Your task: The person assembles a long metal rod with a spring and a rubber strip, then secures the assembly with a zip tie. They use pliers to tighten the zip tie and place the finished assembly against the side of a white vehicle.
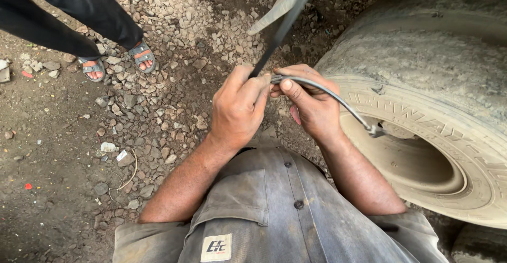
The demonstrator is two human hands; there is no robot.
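Note:
My left hand (238, 110) is closed around a dark flat strip (280, 30) that rises away toward the top of the view. My right hand (311, 104) pinches the end of a thin grey metal tube (338, 100), which curves right and down to a small fitting (375, 131) hanging over a large dusty tyre (433, 83). Both hands meet just above my grey buttoned shirt (285, 210). Where the strip and the tube join is hidden by my fingers.
The tyre fills the right side, its hollow centre (417, 162) close to my right forearm. Gravel and dirt ground (158, 110) lies to the left. Another person's sandalled feet (119, 59) stand at the upper left. A thin wire loop (124, 181) lies on the ground.

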